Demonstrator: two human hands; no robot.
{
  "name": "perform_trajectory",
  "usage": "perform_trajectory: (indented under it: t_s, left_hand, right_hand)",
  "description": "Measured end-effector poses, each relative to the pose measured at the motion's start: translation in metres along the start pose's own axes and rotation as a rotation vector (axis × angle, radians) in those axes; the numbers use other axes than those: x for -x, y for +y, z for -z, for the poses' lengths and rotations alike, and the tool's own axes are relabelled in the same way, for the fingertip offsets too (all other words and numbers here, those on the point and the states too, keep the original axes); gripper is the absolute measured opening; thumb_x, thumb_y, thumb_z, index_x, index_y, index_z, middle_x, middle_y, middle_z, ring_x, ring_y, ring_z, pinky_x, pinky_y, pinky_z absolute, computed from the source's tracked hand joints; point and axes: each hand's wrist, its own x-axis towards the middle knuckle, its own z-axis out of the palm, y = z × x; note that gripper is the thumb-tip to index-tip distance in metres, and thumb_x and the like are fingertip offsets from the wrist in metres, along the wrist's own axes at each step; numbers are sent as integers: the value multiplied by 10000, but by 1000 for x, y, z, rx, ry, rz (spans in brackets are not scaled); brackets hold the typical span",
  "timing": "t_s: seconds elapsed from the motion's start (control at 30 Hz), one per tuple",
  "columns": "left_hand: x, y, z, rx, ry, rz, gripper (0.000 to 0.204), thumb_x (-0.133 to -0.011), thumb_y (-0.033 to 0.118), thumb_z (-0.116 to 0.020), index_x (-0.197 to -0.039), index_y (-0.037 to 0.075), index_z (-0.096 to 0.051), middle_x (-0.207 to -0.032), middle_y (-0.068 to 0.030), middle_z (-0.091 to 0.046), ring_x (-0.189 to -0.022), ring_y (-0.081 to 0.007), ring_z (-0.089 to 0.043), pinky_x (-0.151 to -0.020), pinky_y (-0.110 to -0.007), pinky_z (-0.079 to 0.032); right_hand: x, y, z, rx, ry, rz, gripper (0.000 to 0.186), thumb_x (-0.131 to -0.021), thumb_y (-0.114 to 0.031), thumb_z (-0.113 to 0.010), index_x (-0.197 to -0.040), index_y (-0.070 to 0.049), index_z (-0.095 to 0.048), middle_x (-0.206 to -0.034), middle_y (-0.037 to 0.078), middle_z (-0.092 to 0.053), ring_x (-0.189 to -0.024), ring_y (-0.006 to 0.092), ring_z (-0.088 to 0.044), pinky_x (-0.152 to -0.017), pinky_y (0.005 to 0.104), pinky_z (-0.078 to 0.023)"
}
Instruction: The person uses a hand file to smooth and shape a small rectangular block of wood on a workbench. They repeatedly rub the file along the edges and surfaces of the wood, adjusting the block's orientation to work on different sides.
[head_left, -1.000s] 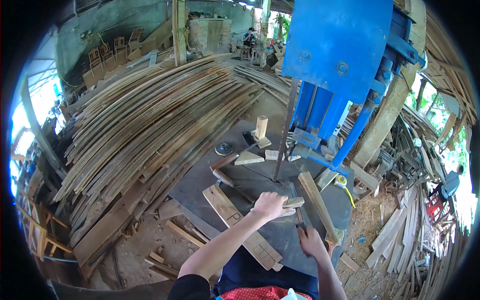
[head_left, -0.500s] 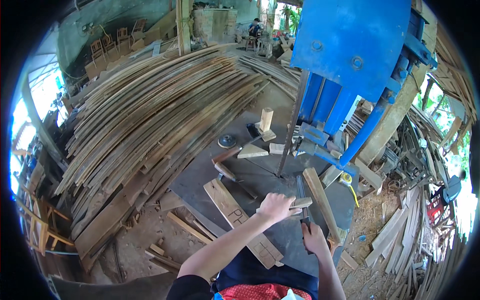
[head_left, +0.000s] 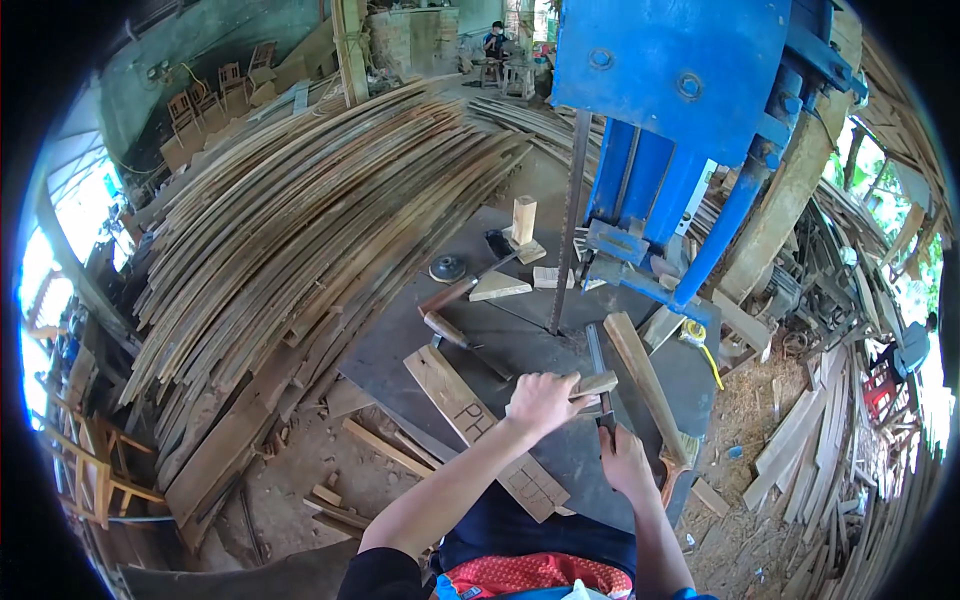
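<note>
My left hand (head_left: 541, 403) is closed on a small wooden block (head_left: 598, 383), which lies across a long, straight metal blade (head_left: 595, 346). At the near end of that blade, my right hand (head_left: 627, 462) grips a dark handle. The exact kind of this bladed tool is unclear. Just right of it lies a long narrow wood strip (head_left: 640, 372), with a brown wooden tool handle (head_left: 673, 474) at its near end. Left of my left hand, a flat board with dark marks (head_left: 440, 385) slants over the table's near edge.
A blue bandsaw (head_left: 680, 50) rises over the dark table (head_left: 400, 325), its upright blade (head_left: 571, 215) beyond my hands. Wooden-handled tools (head_left: 447, 329), a wood wedge (head_left: 500, 286) and a yellow tape measure (head_left: 693, 330) lie about. Long planks (head_left: 300, 240) fill the left side. A person (head_left: 494, 42) sits far off.
The whole view has shifted slightly. The wooden block tilts a little more, its right end higher. Both hands keep their grips.
</note>
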Motion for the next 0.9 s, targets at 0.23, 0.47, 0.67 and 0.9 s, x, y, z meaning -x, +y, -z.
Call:
perform_trajectory:
  t_s: [0.23,0.47,0.67,0.9]
  left_hand:
    - [10,-28,8,-10,68,-55,506,-863,585,-676,-919,84,-716,-626,-126,-677,-592,-335,-693,-579,-448,-553]
    - [-6,-27,15,-110,-17,41,473,-870,564,-663,-941,98,-709,-717,-155,-708,-680,-337,-712,-640,-452,-563]
    - [-12,-39,21,-106,-31,-32,500,-875,583,-646,-961,96,-717,-734,-155,-708,-718,-349,-712,-682,-454,-561]
    - [-7,-31,20,-80,-98,-22,556,-857,651,-635,-927,104,-714,-712,-164,-702,-704,-349,-720,-658,-455,-578]
  right_hand:
    - [-8,-20,1,45,-52,101,341,-1024,-269,-516,-894,45,-553,-823,335,-632,-855,539,-610,-740,596,-452]
    - [-7,-12,-26,-44,-53,18,356,-1020,-262,-516,-873,56,-577,-838,348,-631,-876,539,-616,-745,594,-461]
    - [33,-12,11,-69,-166,-36,372,-1024,-268,-513,-898,71,-598,-819,346,-625,-855,539,-615,-722,595,-460]
    - [-19,-13,-32,-53,46,122,343,-1018,-251,-528,-882,56,-595,-792,338,-624,-800,536,-620,-678,605,-455]
